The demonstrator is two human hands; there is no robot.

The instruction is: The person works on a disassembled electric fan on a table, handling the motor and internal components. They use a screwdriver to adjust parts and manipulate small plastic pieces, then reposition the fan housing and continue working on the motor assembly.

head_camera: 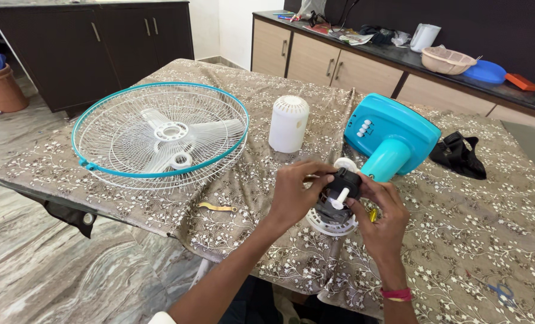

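My left hand (294,195) and my right hand (382,219) both grip a black fan motor (339,191) with a white shaft knob, held just above the table near its front edge. A white round part sits under the motor. Right behind it stands the turquoise fan base (393,137) with white buttons. A white ribbed motor cover (289,123) stands upright further left. The fan grille with turquoise rim (159,129) lies flat on the left side, white blades lying in it.
The table carries a brown floral cloth (471,228). A small brass-coloured strip (218,207) lies near the front edge, a black pouch (459,155) at right. Counter behind holds a basket (446,60) and blue plate (486,71). Terracotta pot (2,89) on floor.
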